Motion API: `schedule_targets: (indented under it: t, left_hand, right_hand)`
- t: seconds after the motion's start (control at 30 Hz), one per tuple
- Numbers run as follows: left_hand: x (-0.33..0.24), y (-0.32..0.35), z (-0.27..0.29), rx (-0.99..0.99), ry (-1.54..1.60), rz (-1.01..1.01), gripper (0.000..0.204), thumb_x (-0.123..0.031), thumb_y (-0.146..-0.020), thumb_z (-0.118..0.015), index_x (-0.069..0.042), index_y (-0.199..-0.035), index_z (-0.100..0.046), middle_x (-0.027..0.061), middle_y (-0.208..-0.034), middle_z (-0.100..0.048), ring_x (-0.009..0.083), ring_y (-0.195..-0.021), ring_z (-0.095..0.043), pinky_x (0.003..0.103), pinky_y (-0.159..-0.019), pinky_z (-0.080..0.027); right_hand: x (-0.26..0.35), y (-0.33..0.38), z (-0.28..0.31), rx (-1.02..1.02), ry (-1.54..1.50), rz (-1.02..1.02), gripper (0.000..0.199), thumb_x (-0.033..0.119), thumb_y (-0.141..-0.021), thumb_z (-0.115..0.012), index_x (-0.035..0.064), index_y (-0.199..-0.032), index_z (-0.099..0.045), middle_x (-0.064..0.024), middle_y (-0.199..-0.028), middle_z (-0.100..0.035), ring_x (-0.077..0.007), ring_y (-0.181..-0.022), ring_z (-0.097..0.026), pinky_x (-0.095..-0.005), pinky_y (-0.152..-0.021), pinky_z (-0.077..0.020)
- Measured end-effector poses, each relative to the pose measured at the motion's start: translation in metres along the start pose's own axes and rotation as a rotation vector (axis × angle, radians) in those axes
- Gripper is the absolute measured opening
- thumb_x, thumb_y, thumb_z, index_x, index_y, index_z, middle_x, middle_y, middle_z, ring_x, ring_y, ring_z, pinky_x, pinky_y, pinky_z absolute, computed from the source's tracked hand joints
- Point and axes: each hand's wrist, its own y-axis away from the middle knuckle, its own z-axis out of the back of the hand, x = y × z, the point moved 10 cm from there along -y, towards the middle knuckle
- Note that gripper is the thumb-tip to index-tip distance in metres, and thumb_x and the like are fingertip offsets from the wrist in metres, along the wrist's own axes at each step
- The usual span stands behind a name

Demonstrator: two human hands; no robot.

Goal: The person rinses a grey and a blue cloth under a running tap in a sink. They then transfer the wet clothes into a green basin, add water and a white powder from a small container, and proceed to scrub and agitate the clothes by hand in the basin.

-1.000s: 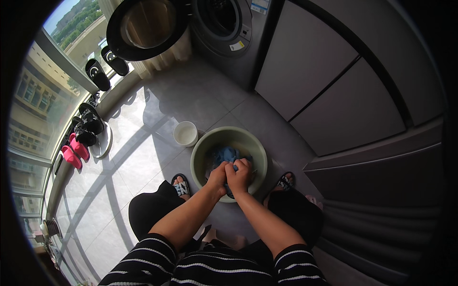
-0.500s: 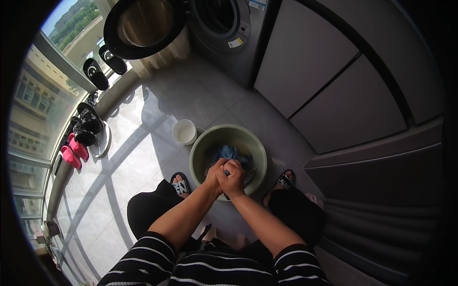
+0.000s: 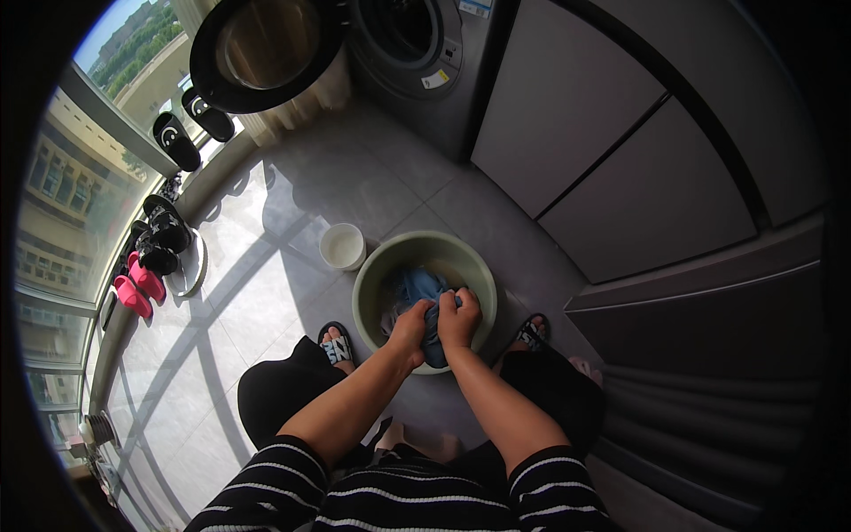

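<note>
Between my feet stands a round pale-green basin (image 3: 486,275). A wet blue cloth (image 3: 417,285) lies bunched in it, and part of it is gathered up between my hands over the near half of the basin. My left hand (image 3: 410,332) is closed on the cloth from the left side. On the right, my right hand (image 3: 458,317) has its fingers wrapped round another part of the same cloth. A stretch of the blue fabric hangs between the two hands toward the near rim. Cloudy water and some greyish fabric show beside it, partly hidden.
A white tub (image 3: 342,246) stands on the floor just left of the basin. Beyond is a front-loading washing machine (image 3: 417,53) with its round door (image 3: 268,53) swung open. Grey cabinets (image 3: 612,151) line the right. Slippers (image 3: 146,277) and sandals sit along the window.
My hands, clasped tightly together before, have come apart sideways, the right one moving right. More of the blue cloth now shows stretched between them.
</note>
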Motion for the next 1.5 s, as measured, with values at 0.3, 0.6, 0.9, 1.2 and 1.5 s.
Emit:
schedule_targets:
  t: [0.3,0.6,0.9,1.2,1.5]
  left_hand:
    - [0.009,-0.017,0.002,0.106,0.113,0.015,0.022,-0.027,-0.088,-0.051,-0.009,-0.098,-0.058,0.0063,-0.089,-0.059,0.0193,-0.084,-0.058,0.035,-0.074,-0.049]
    - [-0.003,-0.020,0.013,0.074,0.007,-0.100,0.026,-0.027,-0.090,-0.048,-0.005,-0.103,-0.055,0.0093,-0.088,-0.059,0.0203,-0.080,-0.059,0.032,-0.072,-0.050]
    - [0.000,-0.031,0.016,0.214,0.302,0.014,0.029,-0.035,-0.091,-0.048,-0.008,-0.092,-0.060,0.0092,-0.085,-0.063,0.0217,-0.077,-0.060,0.034,-0.074,-0.050]
    - [-0.053,0.015,-0.038,0.436,0.501,0.006,0.040,-0.036,-0.090,-0.044,-0.005,-0.108,-0.060,0.0132,-0.107,-0.063,0.0314,-0.099,-0.060,0.045,-0.092,-0.046]
    - [-0.022,-0.011,-0.015,0.416,0.167,-0.085,0.067,-0.064,-0.085,-0.044,-0.009,-0.123,-0.051,0.0131,-0.120,-0.055,0.0310,-0.114,-0.051,0.047,-0.099,-0.038]
  right_hand:
    - [0.031,0.001,-0.002,-0.001,0.029,0.196,0.022,0.007,-0.074,-0.058,0.0025,-0.060,-0.042,-0.0109,-0.067,-0.049,-0.0325,-0.065,-0.047,-0.0403,-0.059,-0.0394]
    - [0.060,0.008,-0.004,0.109,-0.007,0.213,0.019,0.004,-0.068,-0.059,0.0036,-0.059,-0.043,-0.0109,-0.064,-0.048,-0.0316,-0.066,-0.049,-0.0398,-0.058,-0.0401]
    - [0.085,0.034,-0.016,0.231,-0.120,0.485,0.023,0.002,-0.070,-0.060,0.0032,-0.059,-0.039,-0.0128,-0.063,-0.045,-0.0330,-0.063,-0.046,-0.0401,-0.056,-0.0380]
    - [-0.066,0.075,-0.042,0.514,-0.960,-1.440,0.047,0.035,-0.078,-0.063,0.0097,-0.116,-0.052,-0.0094,-0.113,-0.056,-0.0249,-0.103,-0.054,-0.0411,-0.085,-0.0450]
    - [0.044,0.006,0.004,0.346,-0.105,0.199,0.019,0.011,-0.073,-0.071,0.0051,-0.089,-0.062,-0.0081,-0.096,-0.056,-0.0241,-0.091,-0.056,-0.0331,-0.082,-0.0447]
